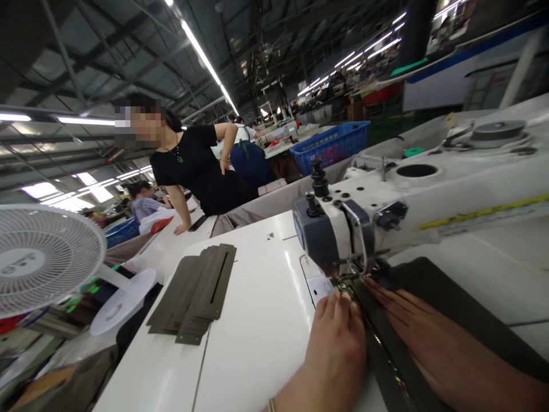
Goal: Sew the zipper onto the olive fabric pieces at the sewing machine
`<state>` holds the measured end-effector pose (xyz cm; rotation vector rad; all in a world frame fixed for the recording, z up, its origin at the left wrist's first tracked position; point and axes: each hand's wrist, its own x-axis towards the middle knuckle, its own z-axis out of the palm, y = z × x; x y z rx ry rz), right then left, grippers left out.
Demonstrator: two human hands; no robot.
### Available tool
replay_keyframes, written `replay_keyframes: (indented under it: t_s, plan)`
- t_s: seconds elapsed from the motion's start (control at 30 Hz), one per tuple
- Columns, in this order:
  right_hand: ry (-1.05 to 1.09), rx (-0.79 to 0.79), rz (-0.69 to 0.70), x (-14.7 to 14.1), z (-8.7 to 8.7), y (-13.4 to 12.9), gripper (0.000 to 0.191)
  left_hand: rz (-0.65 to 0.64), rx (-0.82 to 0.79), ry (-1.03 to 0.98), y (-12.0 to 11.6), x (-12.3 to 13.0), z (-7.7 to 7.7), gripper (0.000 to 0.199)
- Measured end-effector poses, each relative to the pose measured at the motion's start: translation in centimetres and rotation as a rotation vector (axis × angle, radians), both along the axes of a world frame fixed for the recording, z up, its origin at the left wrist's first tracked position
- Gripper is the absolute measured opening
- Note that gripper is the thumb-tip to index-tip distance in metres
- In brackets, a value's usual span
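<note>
A dark olive fabric panel [446, 297] lies under the head of a white sewing machine [355, 229]. Along the panel's left side runs a zipper [386, 355] with shiny gold teeth. My left hand [338, 343] is closed at the near side of the presser foot, its bent fingertips on the zipper's end; the thumb is mostly hidden. Flat on the panel to the right of the zipper rests my right hand [420, 332], fingers stretched out together towards the needle. On the white table, to the left, is a fanned stack of olive fabric pieces [193, 292] with slots.
A white fan [47, 260] stands at the left edge. Across the table a person in a black top [193, 166] leans one hand on the neighbouring table beside a dark phone [197, 223]. Behind the machine is a blue crate [330, 146]; other people sit further back.
</note>
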<state>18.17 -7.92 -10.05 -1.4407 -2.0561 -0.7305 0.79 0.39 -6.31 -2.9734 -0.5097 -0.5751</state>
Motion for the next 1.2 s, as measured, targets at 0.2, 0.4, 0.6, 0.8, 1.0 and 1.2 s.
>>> replay_keyframes:
  t_s: [0.2, 0.4, 0.6, 0.8, 1.0, 1.2]
  plan:
    - [0.059, -0.098, 0.023, 0.4, -1.0, 0.6, 0.060, 0.009, -0.104, 0.030, 0.0, 0.0, 1.7, 0.030]
    - [0.074, -0.063, 0.040, 1.0, 0.1, 0.7, 0.060, 0.032, -0.092, 0.019, 0.7, 0.4, 1.3, 0.026]
    - [-0.038, -0.045, 0.237, -0.3, 3.1, -4.6, 0.031, 0.008, -0.145, 0.004, 0.9, -0.2, 1.3, 0.034]
    - [-0.189, 0.136, 0.259, -2.5, 2.1, -6.6, 0.033, -0.014, -0.302, -0.152, -0.9, -2.2, 2.1, 0.037]
    - [0.048, 0.174, 0.136, -5.2, 1.8, -6.8, 0.038, 0.018, -0.177, -0.052, -2.4, -2.3, 0.7, 0.031]
    - [0.072, 0.161, 0.159, -5.5, 1.9, -7.0, 0.038, 0.030, -0.040, 0.018, -2.8, -1.5, 0.3, 0.026]
